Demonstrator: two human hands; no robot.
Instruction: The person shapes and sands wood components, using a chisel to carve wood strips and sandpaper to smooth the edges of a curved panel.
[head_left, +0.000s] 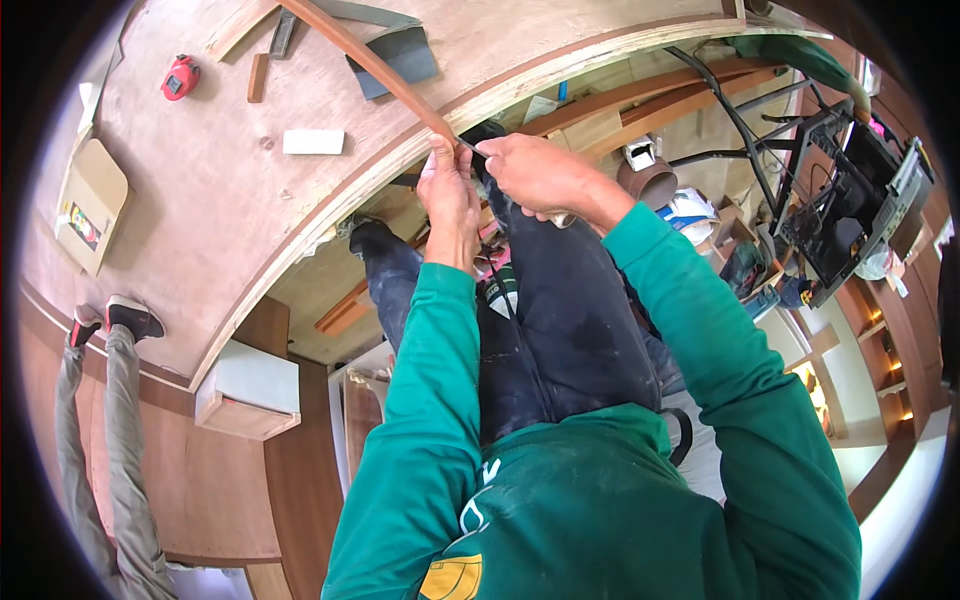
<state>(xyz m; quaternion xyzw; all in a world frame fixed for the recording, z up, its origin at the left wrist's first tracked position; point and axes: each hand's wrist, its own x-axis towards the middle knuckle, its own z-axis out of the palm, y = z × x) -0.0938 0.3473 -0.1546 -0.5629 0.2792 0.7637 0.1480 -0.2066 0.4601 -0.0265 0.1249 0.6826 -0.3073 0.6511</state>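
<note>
My left hand [449, 195] is closed round the near end of a long, narrow reddish-brown wood strip [370, 62]. The strip slants up and left over a large plywood panel [230, 200]. My right hand [545, 175] grips a thin-bladed hand tool [476, 150], its dark blade against the end of the strip beside my left fingers. A rounded handle end shows under the right palm; the exact kind of tool is hidden by the fingers. A dark grey sheet [395, 65] lies on the panel under the strip.
On the panel lie a red tape measure [180, 78], a white block [313, 142], a short brown wood offcut [257, 78] and an open cardboard piece [93, 205]. Another person's legs [125, 440] are at the left. A black metal-framed machine [850, 190] stands right, near long boards [640, 110].
</note>
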